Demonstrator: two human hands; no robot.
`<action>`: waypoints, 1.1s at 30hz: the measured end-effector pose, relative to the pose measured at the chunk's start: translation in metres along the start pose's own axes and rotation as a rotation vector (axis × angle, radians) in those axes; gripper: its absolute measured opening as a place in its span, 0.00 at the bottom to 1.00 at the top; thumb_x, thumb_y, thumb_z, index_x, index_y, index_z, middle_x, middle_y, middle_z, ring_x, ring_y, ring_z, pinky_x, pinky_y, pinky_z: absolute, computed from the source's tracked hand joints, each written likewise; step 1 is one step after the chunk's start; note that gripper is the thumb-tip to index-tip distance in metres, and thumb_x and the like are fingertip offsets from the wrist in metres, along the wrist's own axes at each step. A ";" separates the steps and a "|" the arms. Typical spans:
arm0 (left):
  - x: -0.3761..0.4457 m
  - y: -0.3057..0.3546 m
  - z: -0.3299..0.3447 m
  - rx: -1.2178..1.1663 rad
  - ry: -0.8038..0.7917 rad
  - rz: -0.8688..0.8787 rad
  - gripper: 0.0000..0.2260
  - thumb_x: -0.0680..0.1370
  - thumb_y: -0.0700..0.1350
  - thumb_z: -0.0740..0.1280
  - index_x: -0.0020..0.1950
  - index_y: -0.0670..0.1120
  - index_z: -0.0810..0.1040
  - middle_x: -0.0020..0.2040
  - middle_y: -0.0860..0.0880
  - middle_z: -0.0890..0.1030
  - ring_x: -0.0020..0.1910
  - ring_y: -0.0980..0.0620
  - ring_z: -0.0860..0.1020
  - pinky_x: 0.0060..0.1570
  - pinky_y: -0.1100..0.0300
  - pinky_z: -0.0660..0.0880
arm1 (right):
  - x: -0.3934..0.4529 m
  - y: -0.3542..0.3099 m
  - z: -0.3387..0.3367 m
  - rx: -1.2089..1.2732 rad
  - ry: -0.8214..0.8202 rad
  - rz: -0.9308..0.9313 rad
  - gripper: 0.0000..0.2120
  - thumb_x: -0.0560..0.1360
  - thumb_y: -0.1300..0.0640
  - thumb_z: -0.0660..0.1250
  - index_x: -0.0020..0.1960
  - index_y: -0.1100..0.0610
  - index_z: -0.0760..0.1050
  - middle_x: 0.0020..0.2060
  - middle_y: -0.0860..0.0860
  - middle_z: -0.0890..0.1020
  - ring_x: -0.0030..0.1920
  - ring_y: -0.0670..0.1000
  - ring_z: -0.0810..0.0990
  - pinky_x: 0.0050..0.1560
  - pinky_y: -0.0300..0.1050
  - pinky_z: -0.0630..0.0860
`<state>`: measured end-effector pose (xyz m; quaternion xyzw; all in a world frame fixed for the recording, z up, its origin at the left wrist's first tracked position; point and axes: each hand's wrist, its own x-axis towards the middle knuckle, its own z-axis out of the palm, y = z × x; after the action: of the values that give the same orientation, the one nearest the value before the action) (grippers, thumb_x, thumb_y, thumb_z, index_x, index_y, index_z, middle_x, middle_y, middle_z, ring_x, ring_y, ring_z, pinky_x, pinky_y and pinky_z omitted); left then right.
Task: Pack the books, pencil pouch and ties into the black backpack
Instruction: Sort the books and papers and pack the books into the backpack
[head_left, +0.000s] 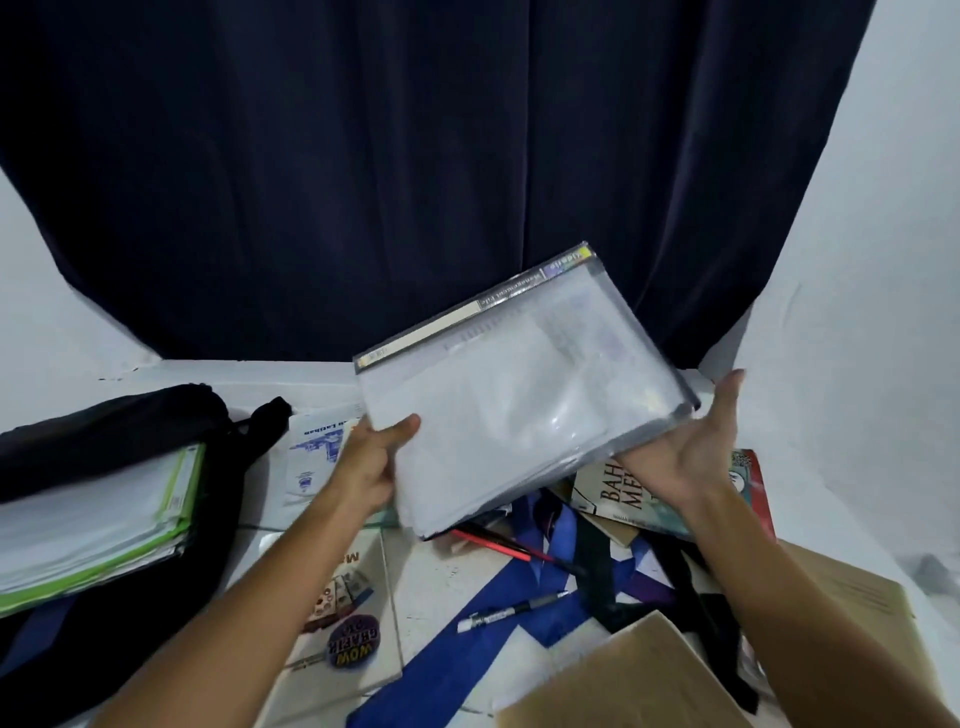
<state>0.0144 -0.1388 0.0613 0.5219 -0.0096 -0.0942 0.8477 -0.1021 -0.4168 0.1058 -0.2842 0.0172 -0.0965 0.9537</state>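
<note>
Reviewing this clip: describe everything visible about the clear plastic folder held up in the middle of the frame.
The clear plastic folder is a see-through zip-type sleeve stuffed with white papers, with a pale strip and a small printed label along its upper edge; the print is too blurred to read. It is held in the air, tilted, above the ties and books on the white surface. The left hand grips its lower left corner, thumb on top. The right hand supports its right edge with open, straight fingers. Nothing else touches it.

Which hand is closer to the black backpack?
Left. The left hand grips the clear plastic folder just right of the black backpack; the right hand is farther, beyond the folder.
</note>
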 end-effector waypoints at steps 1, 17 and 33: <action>0.000 0.008 -0.008 0.028 -0.012 -0.007 0.19 0.71 0.33 0.69 0.62 0.40 0.76 0.54 0.42 0.83 0.44 0.46 0.84 0.39 0.53 0.82 | 0.000 -0.004 -0.006 0.012 -0.004 0.050 0.49 0.61 0.24 0.62 0.69 0.58 0.72 0.64 0.60 0.78 0.63 0.64 0.78 0.68 0.64 0.68; -0.020 0.126 -0.113 0.769 0.089 -0.168 0.14 0.70 0.33 0.74 0.54 0.40 0.81 0.50 0.42 0.85 0.45 0.45 0.83 0.46 0.55 0.78 | 0.011 0.109 0.007 -0.551 -0.298 0.571 0.38 0.36 0.64 0.87 0.47 0.64 0.84 0.48 0.62 0.85 0.45 0.60 0.86 0.38 0.54 0.83; -0.065 0.198 -0.296 1.087 0.164 -0.200 0.22 0.67 0.52 0.79 0.52 0.38 0.81 0.40 0.46 0.81 0.37 0.51 0.80 0.33 0.62 0.75 | -0.001 0.277 0.075 -0.523 -0.243 0.675 0.47 0.34 0.66 0.85 0.54 0.67 0.79 0.49 0.65 0.84 0.43 0.63 0.85 0.37 0.55 0.83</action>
<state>0.0137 0.2202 0.1072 0.8879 0.0590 -0.1148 0.4417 -0.0481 -0.1488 0.0177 -0.5038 0.0207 0.2619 0.8229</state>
